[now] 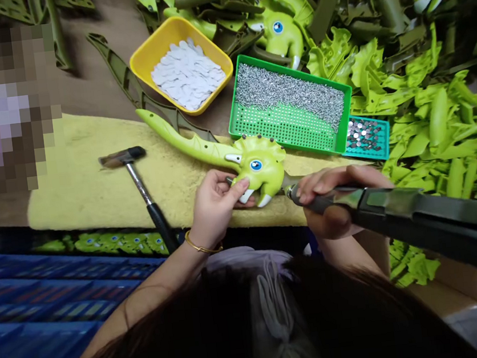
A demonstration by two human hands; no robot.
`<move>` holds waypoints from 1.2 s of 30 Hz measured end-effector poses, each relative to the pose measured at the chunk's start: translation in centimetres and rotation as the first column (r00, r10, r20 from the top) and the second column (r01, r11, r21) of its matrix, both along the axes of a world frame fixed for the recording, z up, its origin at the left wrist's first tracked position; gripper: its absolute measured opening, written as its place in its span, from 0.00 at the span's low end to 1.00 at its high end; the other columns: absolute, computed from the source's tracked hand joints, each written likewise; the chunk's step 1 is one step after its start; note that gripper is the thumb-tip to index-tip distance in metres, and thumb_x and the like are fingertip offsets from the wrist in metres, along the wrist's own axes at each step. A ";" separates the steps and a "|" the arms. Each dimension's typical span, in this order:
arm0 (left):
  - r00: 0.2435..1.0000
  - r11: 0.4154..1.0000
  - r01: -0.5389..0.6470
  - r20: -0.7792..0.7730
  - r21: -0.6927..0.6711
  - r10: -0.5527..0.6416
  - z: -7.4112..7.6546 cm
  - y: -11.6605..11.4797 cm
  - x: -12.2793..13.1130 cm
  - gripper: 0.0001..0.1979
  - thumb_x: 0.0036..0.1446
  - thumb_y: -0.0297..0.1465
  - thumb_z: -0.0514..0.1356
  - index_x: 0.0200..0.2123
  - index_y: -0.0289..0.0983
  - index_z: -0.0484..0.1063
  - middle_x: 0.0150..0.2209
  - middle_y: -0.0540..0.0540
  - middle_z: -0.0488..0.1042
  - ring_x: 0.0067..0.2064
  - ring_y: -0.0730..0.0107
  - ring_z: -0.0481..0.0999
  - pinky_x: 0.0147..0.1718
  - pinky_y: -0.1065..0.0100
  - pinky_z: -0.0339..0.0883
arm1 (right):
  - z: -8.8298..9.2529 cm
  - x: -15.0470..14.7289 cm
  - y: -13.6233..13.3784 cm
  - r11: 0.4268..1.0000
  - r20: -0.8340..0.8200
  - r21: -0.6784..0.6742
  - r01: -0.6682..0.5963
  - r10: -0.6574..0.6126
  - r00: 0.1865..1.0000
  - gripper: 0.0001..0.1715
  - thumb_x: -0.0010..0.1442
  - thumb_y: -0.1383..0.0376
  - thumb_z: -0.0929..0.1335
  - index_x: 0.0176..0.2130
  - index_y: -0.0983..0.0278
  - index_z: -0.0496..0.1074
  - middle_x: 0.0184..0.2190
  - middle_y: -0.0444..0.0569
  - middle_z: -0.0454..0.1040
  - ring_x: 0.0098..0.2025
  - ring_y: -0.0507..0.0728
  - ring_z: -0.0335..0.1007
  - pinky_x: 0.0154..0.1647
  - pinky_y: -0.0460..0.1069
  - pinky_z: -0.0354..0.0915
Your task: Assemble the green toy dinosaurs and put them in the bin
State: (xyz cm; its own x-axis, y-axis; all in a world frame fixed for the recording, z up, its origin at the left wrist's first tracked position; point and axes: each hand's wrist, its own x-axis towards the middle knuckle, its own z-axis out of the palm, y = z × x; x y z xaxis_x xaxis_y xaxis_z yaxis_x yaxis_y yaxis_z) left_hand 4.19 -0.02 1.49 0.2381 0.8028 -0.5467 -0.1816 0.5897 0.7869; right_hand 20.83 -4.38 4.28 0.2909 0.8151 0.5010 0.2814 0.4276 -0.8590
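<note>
A lime green dinosaur toy (258,168) with a blue eye and a long tail lies on a yellow towel (79,185). My left hand (215,204) is closed on the toy's head from the left, thumb near its white horn. My right hand (331,197) is wrapped round a dark electric screwdriver (397,207), whose tip meets the toy's right side near the snout. The screwdriver's body runs off to the lower right.
A hammer (140,184) lies on the towel at the left. Behind it are a yellow bin of white discs (183,67), a green tray of screws (290,101) and a small teal tray (367,138). Green toy shells (428,105) pile up at the right. Blue crates (31,323) stand below left.
</note>
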 end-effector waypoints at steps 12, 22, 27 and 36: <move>1.000 0.999 0.021 0.012 -0.041 -0.021 -1.1 -0.6 -0.1 0.27 0.39 0.42 0.72 0.35 0.37 0.62 0.27 0.50 0.78 0.24 0.69 0.78 0.27 0.66 0.77 | -1.0 1.9 10.4 0.888 -0.128 0.242 0.390 -0.370 0.920 0.15 0.60 0.54 0.68 0.47 0.51 0.66 0.34 0.40 0.70 0.19 0.47 0.62 0.18 0.46 0.62; 0.997 0.996 0.064 0.040 -0.058 -0.062 -1.2 -0.2 -0.4 0.26 0.41 0.41 0.72 0.35 0.36 0.62 0.27 0.50 0.78 0.25 0.68 0.79 0.28 0.67 0.77 | -2.1 1.7 10.5 0.916 -0.146 0.157 0.370 -0.349 0.926 0.18 0.55 0.52 0.71 0.44 0.52 0.69 0.30 0.38 0.71 0.17 0.47 0.63 0.15 0.46 0.63; 0.998 0.996 0.068 0.023 -0.049 -0.067 -1.0 -0.1 -0.4 0.26 0.40 0.42 0.72 0.35 0.37 0.62 0.28 0.50 0.79 0.25 0.68 0.79 0.29 0.66 0.77 | -2.5 1.9 10.5 0.923 -0.158 0.168 0.345 -0.321 0.934 0.21 0.52 0.50 0.72 0.43 0.53 0.68 0.30 0.39 0.72 0.18 0.47 0.64 0.16 0.47 0.65; 0.998 0.997 0.070 0.014 -0.042 -0.069 -1.4 -0.2 -0.3 0.26 0.40 0.42 0.72 0.35 0.37 0.62 0.27 0.50 0.78 0.25 0.68 0.79 0.28 0.64 0.77 | 0.8 1.5 8.5 0.931 -0.097 0.174 0.320 -0.307 0.947 0.21 0.58 0.48 0.68 0.49 0.49 0.67 0.35 0.41 0.72 0.21 0.47 0.65 0.19 0.46 0.65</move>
